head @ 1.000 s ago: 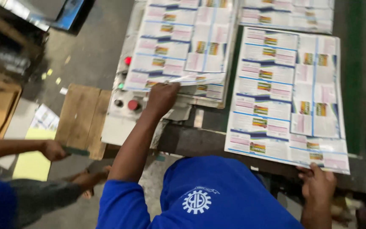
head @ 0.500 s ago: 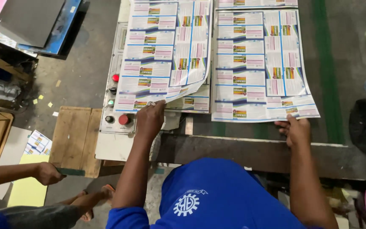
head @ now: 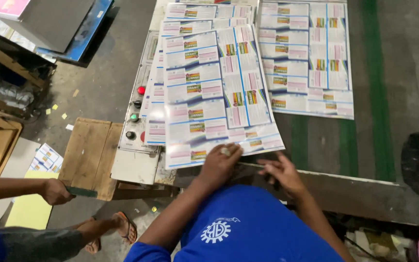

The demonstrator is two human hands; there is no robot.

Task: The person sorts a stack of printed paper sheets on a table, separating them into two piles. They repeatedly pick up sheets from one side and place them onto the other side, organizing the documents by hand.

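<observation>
- The left hand (head: pixel 220 165) has come down from the far stack to the near edge of the bench. It now lies palm down, fingers spread, on the near edge of the top sheet (head: pixel 219 97), pressing it flat rather than pinching it.
- Half a second ago that hand held the sheet by a lifted, curling corner. Now the sheet lies flat and slightly askew, slid toward the person, so the work looks to have passed from lifting to laying down.
- The right hand (head: pixel 280 172) has let go of the right stack (head: pixel 311 58) and moved in. It hovers open and empty just right of the left hand, fingers loosely spread over the bench edge (head: pixel 345 182).
- The top sheet is a glossy white rectangle printed with rows of small label blocks, blue-bordered, with pink bands and small green-and-yellow patches. It overlaps the left stack (head: pixel 157 111), which shows beyond its left edge.
- The right stack, same print, lies well beyond the right hand, apart from the top sheet.
- Left of the left hand is a control panel (head: pixel 136 109) with red, green and black buttons.
- Further left, a co-worker's hand (head: pixel 56 191) grips a dark green strip (head: pixel 81 192) above yellow paper (head: pixel 31 211).
</observation>
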